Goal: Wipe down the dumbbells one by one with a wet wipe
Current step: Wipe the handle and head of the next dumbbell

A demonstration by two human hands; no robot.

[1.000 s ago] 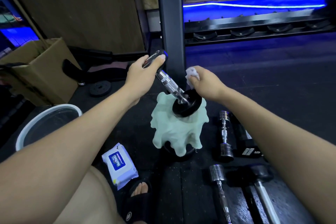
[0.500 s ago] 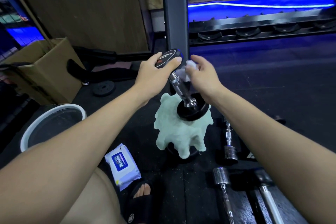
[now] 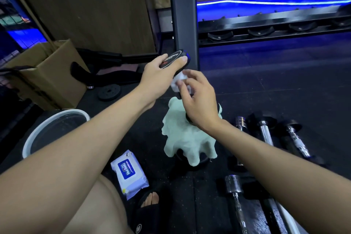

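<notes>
Head view, nearest the bottom of the frame: a sandalled foot (image 3: pixel 149 203) and a wet-wipe pack (image 3: pixel 129 172) lie on the dark rubber floor (image 3: pixel 284 89), with chrome-handled dumbbells (image 3: pixel 266 135) lined up at lower right and a white-rimmed basin (image 3: pixel 55 129) at lower left. At centre the left hand (image 3: pixel 157 80) grips the upper head of a tilted dumbbell (image 3: pixel 175 59) whose lower end rests on a pale green cloth (image 3: pixel 188 138), while the right hand (image 3: pixel 199 100) pinches a white wet wipe (image 3: pixel 179 80) against its handle. Beyond stand a cardboard box (image 3: pixel 47 74) at left, a dark upright post (image 3: pixel 184 15), a wooden wall panel (image 3: pixel 85 5) and a blue-lit rack (image 3: pixel 275 24) at upper right.

White wet wipe (image 3: pixel 177 81); mint-green cloth (image 3: pixel 187 138)
</notes>
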